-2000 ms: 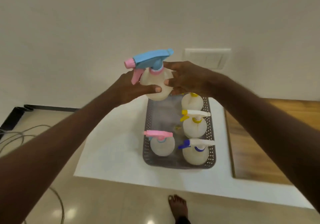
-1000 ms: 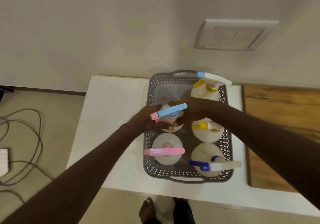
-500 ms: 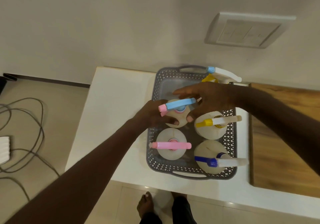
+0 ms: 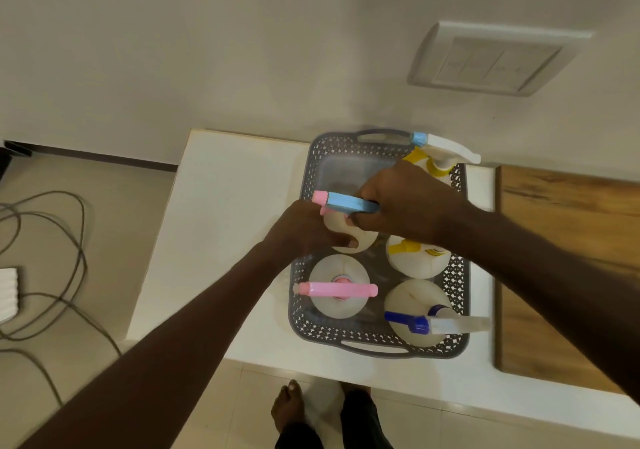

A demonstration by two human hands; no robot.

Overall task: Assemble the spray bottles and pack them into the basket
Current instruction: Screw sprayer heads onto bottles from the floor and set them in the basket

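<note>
A grey perforated basket [image 4: 300, 289] stands on a white table [image 4: 221, 226]. In its middle left slot sits a translucent spray bottle with a blue head and pink nozzle [image 4: 346, 203]. My left hand [image 4: 304, 230] wraps the bottle's body from the left. My right hand [image 4: 398, 202] grips the back of its blue head from above. Other bottles stand in the basket: a pink-headed bottle [image 4: 337, 290] front left, a blue-and-white-headed bottle [image 4: 415, 320] front right, a yellow-headed bottle [image 4: 412, 258] middle right, and a white-and-yellow-headed bottle [image 4: 440, 154] back right.
A wooden board [image 4: 568, 247] lies to the right of the basket. The basket's back left slot [image 4: 341, 171] holds nothing. A switch plate [image 4: 495, 60] is on the wall. Cables [image 4: 52, 261] trail on the floor at left; a bare foot [image 4: 287, 407] shows below the table.
The blue-headed bottle came down from mid-air into the basket. My right hand, spread open above it half a second ago, now closes on its blue head. My left hand stays on the body.
</note>
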